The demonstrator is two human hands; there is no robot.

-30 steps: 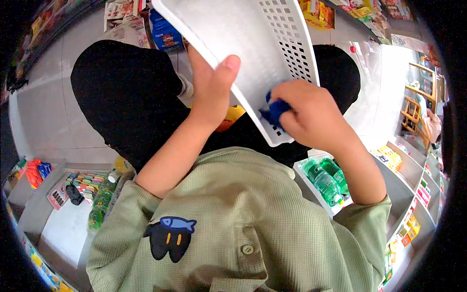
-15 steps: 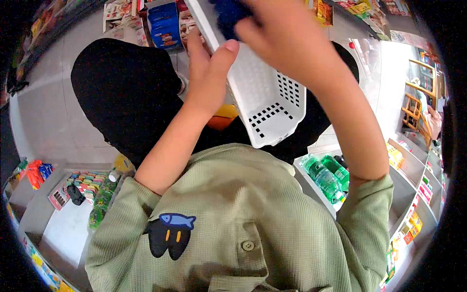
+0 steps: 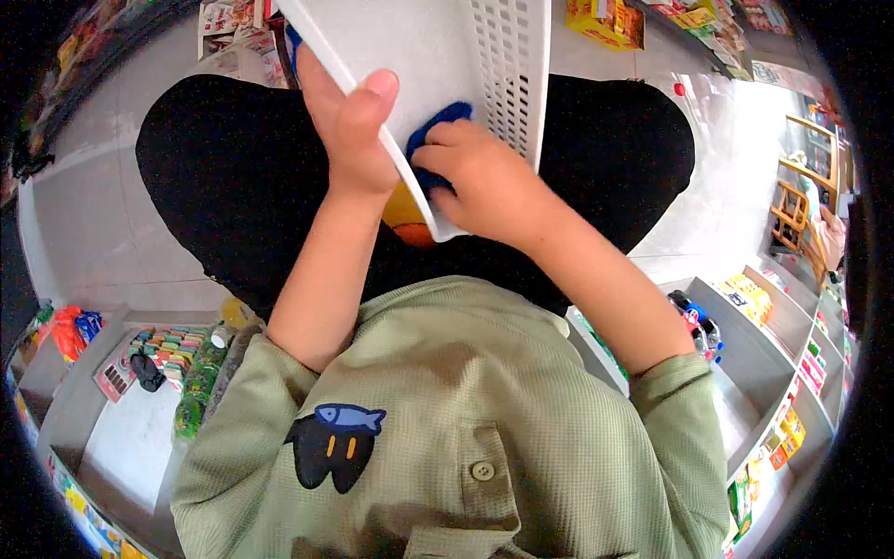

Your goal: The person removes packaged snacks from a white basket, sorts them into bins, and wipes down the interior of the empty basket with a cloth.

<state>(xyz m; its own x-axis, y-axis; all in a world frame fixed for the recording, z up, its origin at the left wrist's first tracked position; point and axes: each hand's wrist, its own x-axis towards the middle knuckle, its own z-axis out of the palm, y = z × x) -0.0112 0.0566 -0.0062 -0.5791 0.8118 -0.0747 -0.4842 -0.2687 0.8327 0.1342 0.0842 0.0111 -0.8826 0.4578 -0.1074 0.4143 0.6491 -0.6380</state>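
Note:
A white plastic basket (image 3: 414, 56) with rows of small holes in its side is tilted over my lap. My left hand (image 3: 349, 130) grips its left rim, thumb on the inner side and fingers hidden behind the wall. Inside the basket, my right hand (image 3: 480, 177) presses a dark blue cloth (image 3: 433, 140) against the inner surface near the lower end. The fingers are bent over the cloth, and part of it shows past them. Something yellow and orange (image 3: 407, 219) shows below the basket, partly covered by it.
Shelves with green bottles (image 3: 200, 387) and small packets stand at the lower left. More shelves (image 3: 782, 345) with packaged goods line the right. A yellow box of packets (image 3: 605, 23) sits on the tiled floor ahead. Wooden frames (image 3: 805, 168) stand far right.
The basket has shifted left and turned. My right hand has come down with the blue cloth from its far end to the near lower end. My left hand has moved slightly left with the rim.

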